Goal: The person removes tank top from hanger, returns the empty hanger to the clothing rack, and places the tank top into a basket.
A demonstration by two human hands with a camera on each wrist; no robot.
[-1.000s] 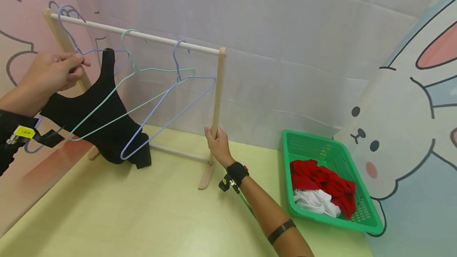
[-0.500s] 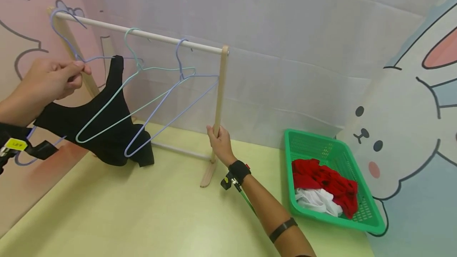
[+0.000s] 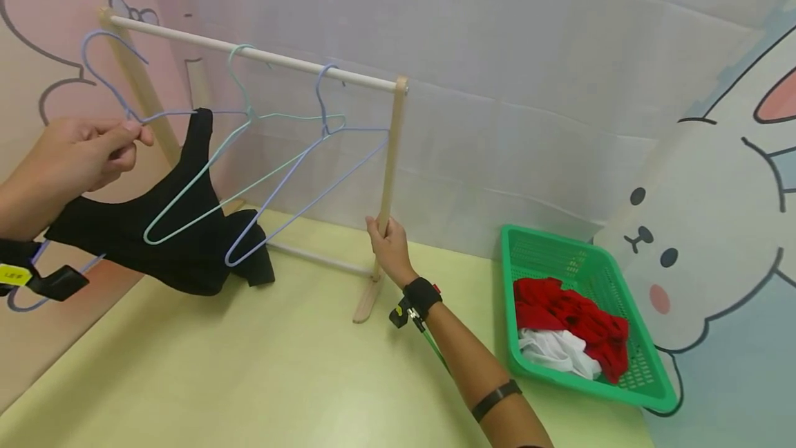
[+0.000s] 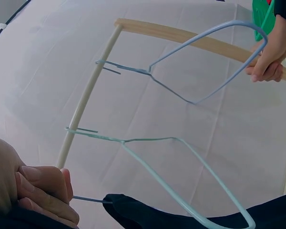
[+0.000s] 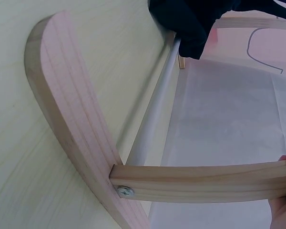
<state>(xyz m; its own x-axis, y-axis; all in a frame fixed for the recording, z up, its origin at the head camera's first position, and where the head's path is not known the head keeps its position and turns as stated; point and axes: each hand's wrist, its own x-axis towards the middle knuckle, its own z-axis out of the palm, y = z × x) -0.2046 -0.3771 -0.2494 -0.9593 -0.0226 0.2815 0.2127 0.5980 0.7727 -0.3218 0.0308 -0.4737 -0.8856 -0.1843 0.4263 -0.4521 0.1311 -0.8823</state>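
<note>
In the head view my left hand (image 3: 87, 154) pinches the neck of a periwinkle-blue hanger (image 3: 168, 114) between thumb and fingers. A black sleeveless top (image 3: 186, 258) hangs on that hanger, tilted. The hanger's hook sits in front of and below the left end of the white rod (image 3: 186, 39), apart from it. A mint-green hanger (image 3: 250, 115) and another periwinkle hanger (image 3: 324, 128) hang bare on the rod. My right hand (image 3: 392, 251) grips the lower part of the rack's right wooden upright (image 3: 393, 151). The left wrist view also shows the fingers (image 4: 47, 195) curled at the hanger's neck.
A green plastic basket (image 3: 508, 282) on the right holds red cloth (image 3: 572, 316) and white cloth (image 3: 556, 350). The rack's wooden foot (image 3: 367, 301) stands on the pale yellow table (image 3: 280, 365). A white sheet and rabbit-print panels rise behind.
My left hand has moved lower and a little left with the hanger and black top. The hook has come off the rod. My right hand keeps its grip on the upright.
</note>
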